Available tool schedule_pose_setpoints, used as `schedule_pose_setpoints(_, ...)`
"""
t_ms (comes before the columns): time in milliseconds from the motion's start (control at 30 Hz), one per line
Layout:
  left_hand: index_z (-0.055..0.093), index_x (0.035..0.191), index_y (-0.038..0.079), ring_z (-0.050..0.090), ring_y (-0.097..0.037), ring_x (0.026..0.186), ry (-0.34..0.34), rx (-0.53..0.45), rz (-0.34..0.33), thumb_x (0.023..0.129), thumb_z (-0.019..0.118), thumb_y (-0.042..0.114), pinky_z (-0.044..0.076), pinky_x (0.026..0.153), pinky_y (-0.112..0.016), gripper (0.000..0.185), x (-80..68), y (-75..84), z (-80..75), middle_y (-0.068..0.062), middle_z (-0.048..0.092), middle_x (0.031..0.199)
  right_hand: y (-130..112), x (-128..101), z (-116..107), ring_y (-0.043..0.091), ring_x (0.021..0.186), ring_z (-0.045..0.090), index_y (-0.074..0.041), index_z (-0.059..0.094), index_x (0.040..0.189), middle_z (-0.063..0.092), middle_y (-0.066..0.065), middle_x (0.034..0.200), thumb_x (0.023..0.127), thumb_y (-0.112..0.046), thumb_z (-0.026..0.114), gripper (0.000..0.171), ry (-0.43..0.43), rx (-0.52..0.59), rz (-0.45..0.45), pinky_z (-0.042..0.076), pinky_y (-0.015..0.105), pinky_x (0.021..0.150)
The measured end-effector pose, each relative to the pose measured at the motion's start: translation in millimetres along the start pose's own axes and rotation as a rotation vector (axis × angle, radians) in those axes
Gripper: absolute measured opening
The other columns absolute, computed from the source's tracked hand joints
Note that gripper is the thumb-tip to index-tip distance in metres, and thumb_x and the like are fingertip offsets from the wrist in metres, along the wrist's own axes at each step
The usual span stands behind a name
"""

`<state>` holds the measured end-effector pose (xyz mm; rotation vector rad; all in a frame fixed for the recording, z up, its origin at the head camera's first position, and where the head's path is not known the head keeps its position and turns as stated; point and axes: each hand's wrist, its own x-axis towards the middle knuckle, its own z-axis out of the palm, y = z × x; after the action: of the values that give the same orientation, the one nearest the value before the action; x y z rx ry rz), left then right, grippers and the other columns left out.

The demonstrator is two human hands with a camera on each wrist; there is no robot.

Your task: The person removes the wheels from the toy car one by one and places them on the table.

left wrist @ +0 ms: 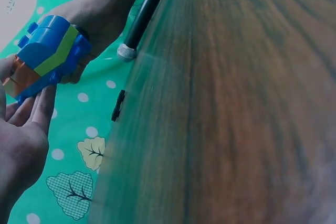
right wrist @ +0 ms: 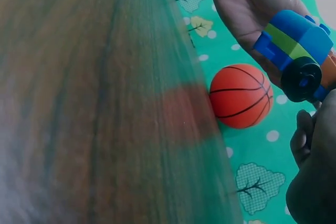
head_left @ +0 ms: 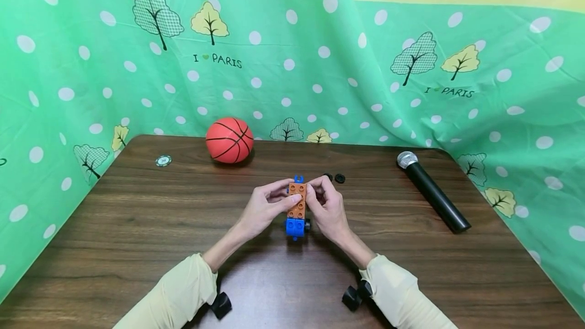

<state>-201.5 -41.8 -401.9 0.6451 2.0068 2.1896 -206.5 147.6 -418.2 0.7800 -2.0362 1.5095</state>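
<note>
Head view puts your two hands at the middle of the tabletop (head_left: 137,227), both curled round a brick vehicle (head_left: 297,207) of orange and blue blocks. Your left hand (head_left: 265,209) pinches its orange part from nine o'clock, thumb on top. Your right hand (head_left: 326,207) grips it from three o'clock, fingers bent in close. A basketball (head_left: 229,139) sits at eleven o'clock, a microphone (head_left: 431,191) at two o'clock. Two small black wheels (head_left: 335,177) lie just past your right hand, one partly hidden behind your fingers. Both wrist views blur the tabletop badly.
</note>
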Motion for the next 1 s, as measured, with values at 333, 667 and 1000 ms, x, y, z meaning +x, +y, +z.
schedule_pose_setpoints(333,0.060,0.138,-0.008,0.071,-0.017,0.089,-0.016,0.008,0.048,0.097,0.071,0.005,0.058,0.080,-0.028,0.045,1.0,2.9,-0.8,-0.017,0.070,0.103,-1.1,0.5,0.0,0.009,0.064,0.058,0.006,0.057,0.108,0.065,0.010,0.078,0.102,0.009,0.052,0.009,0.004,0.004,-0.034,0.049,0.022,0.054)
schedule_pose_setpoints(667,0.060,0.139,-0.006,0.070,-0.018,0.090,-0.014,0.030,0.067,0.097,0.071,0.006,0.058,0.080,-0.028,0.045,-0.3,5.9,-2.9,-0.015,0.071,0.104,-6.2,-3.9,1.0,0.011,0.076,0.064,0.008,0.059,0.114,0.069,0.009,0.089,0.105,0.008,0.049,0.014,0.002,0.129,0.069,0.056,0.031,0.064)
schedule_pose_setpoints(1000,0.058,0.140,-0.007,0.070,-0.018,0.092,-0.049,0.026,0.080,0.098,0.070,0.006,0.058,0.081,-0.028,0.046,-1.8,5.2,-1.6,-0.015,0.070,0.105,-4.6,-0.9,-2.4,0.008,0.065,0.056,0.008,0.058,0.106,0.064,0.014,0.080,0.093,0.016,0.057,0.016,0.043,0.051,-0.110,0.044,0.019,0.051)
